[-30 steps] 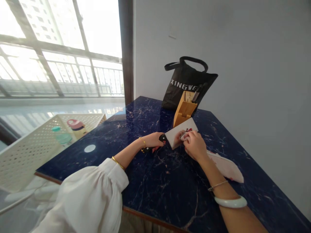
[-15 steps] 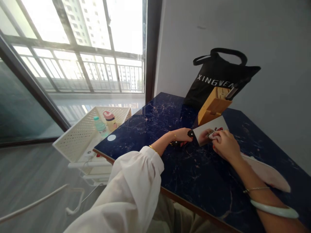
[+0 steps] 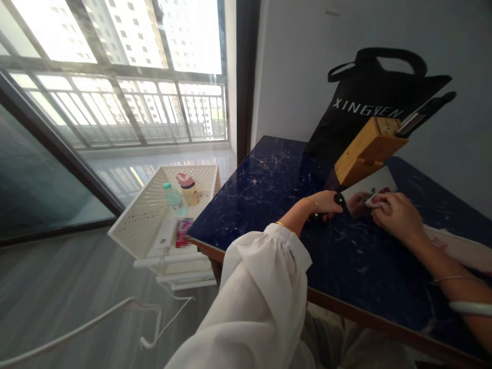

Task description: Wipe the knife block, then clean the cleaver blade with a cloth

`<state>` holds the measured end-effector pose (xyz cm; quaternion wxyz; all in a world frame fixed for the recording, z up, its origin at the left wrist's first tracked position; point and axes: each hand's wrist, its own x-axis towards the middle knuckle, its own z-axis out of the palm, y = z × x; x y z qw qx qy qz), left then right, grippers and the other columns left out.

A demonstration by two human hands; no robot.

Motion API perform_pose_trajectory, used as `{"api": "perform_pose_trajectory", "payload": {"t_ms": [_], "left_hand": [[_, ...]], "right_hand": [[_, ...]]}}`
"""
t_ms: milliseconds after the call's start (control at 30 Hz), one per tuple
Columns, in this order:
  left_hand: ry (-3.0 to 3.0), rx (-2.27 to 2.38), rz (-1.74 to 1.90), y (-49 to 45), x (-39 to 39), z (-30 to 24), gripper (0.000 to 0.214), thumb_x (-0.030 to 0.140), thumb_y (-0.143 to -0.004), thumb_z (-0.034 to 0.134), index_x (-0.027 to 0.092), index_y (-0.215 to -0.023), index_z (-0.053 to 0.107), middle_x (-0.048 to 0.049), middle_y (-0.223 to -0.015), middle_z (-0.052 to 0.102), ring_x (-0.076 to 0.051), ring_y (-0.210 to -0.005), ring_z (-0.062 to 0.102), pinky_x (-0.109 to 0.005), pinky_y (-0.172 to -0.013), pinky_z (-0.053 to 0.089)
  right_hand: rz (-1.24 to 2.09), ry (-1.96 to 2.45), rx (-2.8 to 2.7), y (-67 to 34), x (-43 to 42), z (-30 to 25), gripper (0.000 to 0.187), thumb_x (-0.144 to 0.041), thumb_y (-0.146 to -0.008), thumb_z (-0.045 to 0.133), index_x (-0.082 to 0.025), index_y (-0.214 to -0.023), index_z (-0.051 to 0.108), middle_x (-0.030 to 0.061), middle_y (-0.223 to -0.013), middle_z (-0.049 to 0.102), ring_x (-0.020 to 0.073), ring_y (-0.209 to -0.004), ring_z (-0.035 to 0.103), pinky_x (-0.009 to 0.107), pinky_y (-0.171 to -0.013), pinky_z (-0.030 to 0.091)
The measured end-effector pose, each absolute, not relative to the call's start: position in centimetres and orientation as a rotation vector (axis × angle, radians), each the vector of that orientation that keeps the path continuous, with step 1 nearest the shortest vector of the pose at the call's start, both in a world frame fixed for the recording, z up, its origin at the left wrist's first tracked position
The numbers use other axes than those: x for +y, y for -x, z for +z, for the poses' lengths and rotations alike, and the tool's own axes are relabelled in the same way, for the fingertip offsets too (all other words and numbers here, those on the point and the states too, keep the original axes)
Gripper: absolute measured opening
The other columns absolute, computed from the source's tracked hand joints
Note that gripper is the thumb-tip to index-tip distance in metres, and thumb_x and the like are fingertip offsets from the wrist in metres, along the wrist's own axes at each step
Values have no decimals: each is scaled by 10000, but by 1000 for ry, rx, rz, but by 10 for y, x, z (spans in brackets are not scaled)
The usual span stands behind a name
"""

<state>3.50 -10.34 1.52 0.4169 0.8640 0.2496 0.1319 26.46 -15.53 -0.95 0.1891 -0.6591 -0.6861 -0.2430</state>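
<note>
A person seated at a dark blue marbled desk [image 3: 269, 174] steadies a broad cleaver [image 3: 369, 187] lying flat on it, the left hand [image 3: 325, 202] closed around the black handle and the right hand [image 3: 397, 218] pressing a small pale cloth or pad [image 3: 374, 200] against the blade, fingers bent over it; what the pad is exactly is too small to tell. The two hands work well apart along the knife, one at each end. A wooden knife block [image 3: 367, 151] stands just behind the blade with one dark-handled knife [image 3: 425, 113] in it, and a black tote bag [image 3: 378, 102] leans on the wall beyond. A pale flat sheet [image 3: 461, 248] lies under the right forearm. Beside the desk, a white perforated cart [image 3: 154, 220] carries two bottles. To wipe well, it seems wise to keep the handle pinned, the blade flat, and move the pad away from the cutting edge, fingertips clear of it.
</note>
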Motion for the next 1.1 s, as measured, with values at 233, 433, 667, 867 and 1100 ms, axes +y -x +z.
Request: {"api": "perform_pose_trajectory", "payload": {"t_ms": [233, 433, 667, 867, 1100], "left_hand": [[-2183, 572, 313, -36, -97, 9, 113, 187, -716, 448, 161, -614, 411, 10, -510, 520, -102, -401, 541, -211, -439, 449], [-2146, 563, 292, -38, -90, 6, 161, 182, -709, 480, 172, -564, 411, -27, -542, 561, -119, -413, 559, -215, -416, 445], [-2164, 527, 301, -36, -88, 7, 168, 157, -706, 472, 151, -542, 436, -44, -540, 567, -122, -402, 556, -216, -408, 443], [-2209, 523, 313, -30, -94, 12, 171, 185, -716, 438, 138, -551, 449, -15, -508, 549, -107, -411, 545, -210, -430, 454], [-2280, 613, 256, -29, -97, 17, 172, 199, -722, 435, 137, -566, 473, 1, -515, 563, -105, -441, 560, -197, -451, 464]], "right_hand": [[-771, 1873, -2000, -266, -160, -19, 246, -398, -717, 396, -245, -886, 490, 97, -966, 552, 239, -912, 503, 330, -722, 352], [-846, 1941, -2000, -264, -158, -19, 288, -418, -663, 425, -251, -890, 486, 132, -970, 553, 278, -886, 496, 363, -651, 323], [-853, 2010, -2000, -257, -158, -15, 289, -395, -710, 438, -219, -932, 495, 140, -981, 529, 269, -888, 491, 356, -645, 312], [-870, 2128, -1835, -242, -161, -1, 281, -362, -797, 376, -216, -997, 509, 108, -1020, 525, 251, -911, 479, 340, -682, 333], [-906, 1997, -1890, -207, -164, 20, 440, -252, -783, 390, -201, -1220, 383, 112, -1174, 466, 266, -959, 461, 346, -722, 359]]}}
